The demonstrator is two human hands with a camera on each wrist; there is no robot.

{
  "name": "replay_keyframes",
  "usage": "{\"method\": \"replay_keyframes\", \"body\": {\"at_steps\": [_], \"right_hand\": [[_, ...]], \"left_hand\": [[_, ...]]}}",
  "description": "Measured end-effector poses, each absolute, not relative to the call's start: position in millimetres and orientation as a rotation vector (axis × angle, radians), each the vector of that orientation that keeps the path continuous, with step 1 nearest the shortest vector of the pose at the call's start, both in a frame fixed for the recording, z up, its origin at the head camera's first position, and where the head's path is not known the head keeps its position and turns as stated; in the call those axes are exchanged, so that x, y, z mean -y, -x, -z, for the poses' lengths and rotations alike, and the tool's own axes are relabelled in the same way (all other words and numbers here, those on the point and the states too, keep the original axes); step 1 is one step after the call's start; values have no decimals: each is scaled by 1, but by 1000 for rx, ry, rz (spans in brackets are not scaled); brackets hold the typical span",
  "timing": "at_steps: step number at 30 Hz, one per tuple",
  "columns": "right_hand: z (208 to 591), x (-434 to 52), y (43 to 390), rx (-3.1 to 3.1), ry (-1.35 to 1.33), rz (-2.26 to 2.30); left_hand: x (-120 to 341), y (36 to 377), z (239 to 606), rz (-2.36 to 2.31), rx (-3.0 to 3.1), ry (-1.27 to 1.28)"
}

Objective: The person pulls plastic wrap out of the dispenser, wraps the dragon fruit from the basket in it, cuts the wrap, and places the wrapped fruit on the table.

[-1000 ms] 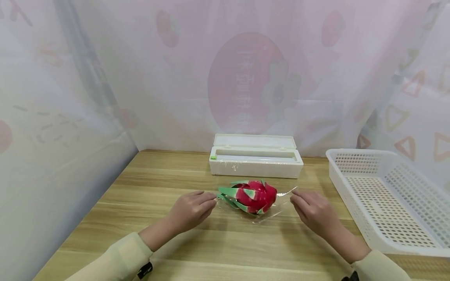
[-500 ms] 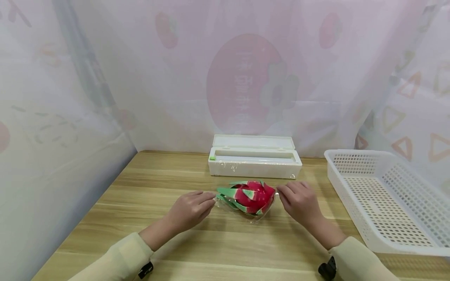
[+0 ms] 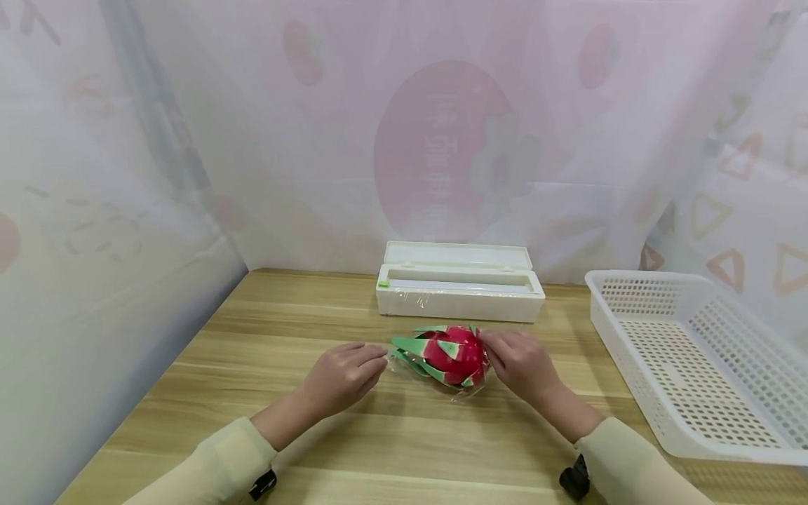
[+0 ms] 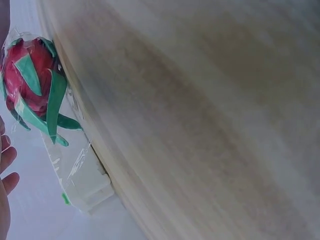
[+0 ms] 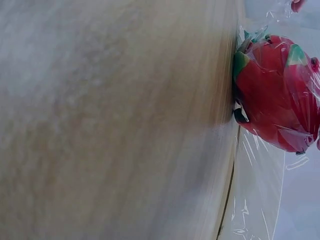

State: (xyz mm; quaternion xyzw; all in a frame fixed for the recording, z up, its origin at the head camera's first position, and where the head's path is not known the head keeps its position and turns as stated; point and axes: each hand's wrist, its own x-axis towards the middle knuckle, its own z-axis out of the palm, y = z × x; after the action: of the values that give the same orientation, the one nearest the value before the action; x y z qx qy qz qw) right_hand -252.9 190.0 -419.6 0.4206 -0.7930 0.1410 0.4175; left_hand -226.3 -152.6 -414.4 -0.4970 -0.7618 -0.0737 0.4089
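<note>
A red dragon fruit (image 3: pixel 449 353) with green scales lies on a sheet of clear cling film (image 3: pixel 463 388) in the middle of the wooden table (image 3: pixel 404 435). My left hand (image 3: pixel 379 363) rests on the table left of the fruit, its curled fingertips holding the film's left edge. My right hand (image 3: pixel 487 347) lies against the fruit's right side, holding the film's right edge over it. In the left wrist view the wrapped dragon fruit (image 4: pixel 30 82) sits above my fingers (image 4: pixel 7 162). The right wrist view shows the dragon fruit (image 5: pixel 280 100) under wrinkled cling film (image 5: pixel 260 190).
A white cling film dispenser box (image 3: pixel 459 284), lid open, stands just behind the fruit. A white perforated basket (image 3: pixel 694 351) sits at the right edge of the table. Translucent patterned curtains close off the back and both sides.
My right hand has moved left from beside the fruit onto its right side, drawing the film's right edge over it. The left hand has stayed put.
</note>
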Motion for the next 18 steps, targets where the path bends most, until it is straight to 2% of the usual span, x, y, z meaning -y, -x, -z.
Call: {"method": "replay_keyframes", "body": {"at_steps": [18], "right_hand": [[428,-198,250,2123,-1217,-345]], "left_hand": [[144,239,405,236,1929,1163]]}}
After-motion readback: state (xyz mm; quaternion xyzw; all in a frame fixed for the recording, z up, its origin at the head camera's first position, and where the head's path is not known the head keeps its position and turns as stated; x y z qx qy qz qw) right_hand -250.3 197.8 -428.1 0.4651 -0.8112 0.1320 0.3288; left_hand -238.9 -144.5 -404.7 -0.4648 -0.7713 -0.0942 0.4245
